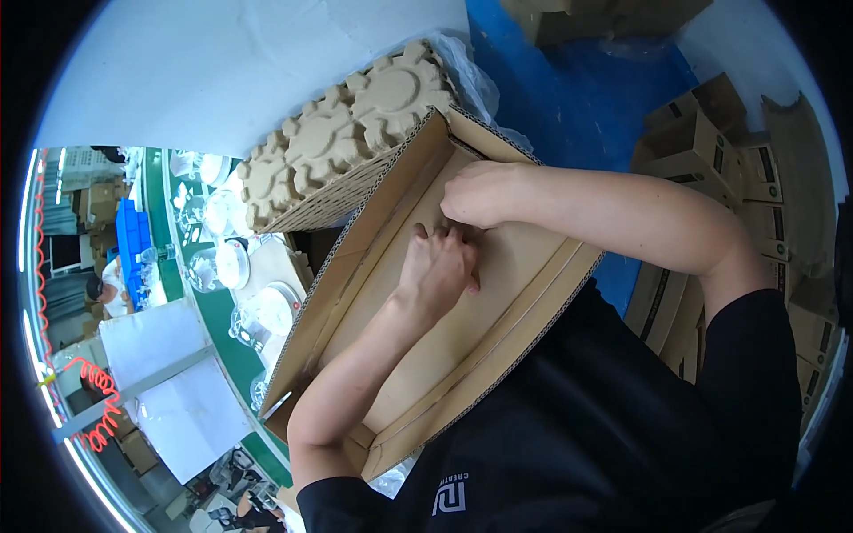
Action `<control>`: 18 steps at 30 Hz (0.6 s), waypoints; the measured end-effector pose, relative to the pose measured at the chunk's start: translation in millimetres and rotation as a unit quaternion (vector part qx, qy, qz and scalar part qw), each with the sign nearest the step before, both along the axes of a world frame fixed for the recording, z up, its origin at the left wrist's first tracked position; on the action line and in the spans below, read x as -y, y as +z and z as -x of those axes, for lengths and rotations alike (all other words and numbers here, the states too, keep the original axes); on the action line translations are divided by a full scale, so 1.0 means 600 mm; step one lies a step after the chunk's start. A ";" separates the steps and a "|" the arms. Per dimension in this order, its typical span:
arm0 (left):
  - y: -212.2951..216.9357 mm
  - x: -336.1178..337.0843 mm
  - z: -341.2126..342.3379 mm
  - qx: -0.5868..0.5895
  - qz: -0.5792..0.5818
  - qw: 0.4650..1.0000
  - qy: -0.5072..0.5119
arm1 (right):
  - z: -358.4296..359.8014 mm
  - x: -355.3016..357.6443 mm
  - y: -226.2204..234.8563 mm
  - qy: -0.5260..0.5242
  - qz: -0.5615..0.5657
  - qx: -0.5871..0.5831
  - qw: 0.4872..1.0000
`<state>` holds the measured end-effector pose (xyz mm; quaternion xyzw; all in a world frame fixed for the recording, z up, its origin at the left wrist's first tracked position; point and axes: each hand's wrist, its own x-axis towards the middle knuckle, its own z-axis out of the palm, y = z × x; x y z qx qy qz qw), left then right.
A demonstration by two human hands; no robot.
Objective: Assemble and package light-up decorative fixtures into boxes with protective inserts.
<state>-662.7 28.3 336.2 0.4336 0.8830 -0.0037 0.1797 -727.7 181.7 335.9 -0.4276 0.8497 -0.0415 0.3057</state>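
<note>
A large, shallow cardboard box (506, 329) with raised walls lies tilted in front of me, its open side facing up. Both of my hands are inside it, close together above the brown bottom panel. My left hand (435, 271) rests on that panel, fingers bent but apart and thumb out to the side. Just beyond it, my right hand (480, 195) is closed with its knuckles up. A small dark patch shows between the hands. Whatever the right fingers may hold is hidden beneath them.
A stack of moulded pulp trays (391, 93) stands behind the box. To the left, a green bench (218, 306) holds clear round containers (267, 311). Several cardboard cartons (702, 155) are piled at right by the blue floor (569, 98). Another person (114, 289) is at far left.
</note>
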 end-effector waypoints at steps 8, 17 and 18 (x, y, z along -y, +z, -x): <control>0.001 0.021 -0.015 0.092 0.030 0.994 0.054 | -0.003 -0.002 -0.006 0.034 0.015 -0.029 0.999; -0.022 0.040 -0.061 0.024 -0.066 0.996 0.056 | -0.018 0.000 0.025 0.079 -0.060 0.082 0.992; -0.027 0.040 -0.065 0.014 -0.076 0.995 0.057 | -0.022 -0.001 0.020 0.081 -0.062 0.080 0.992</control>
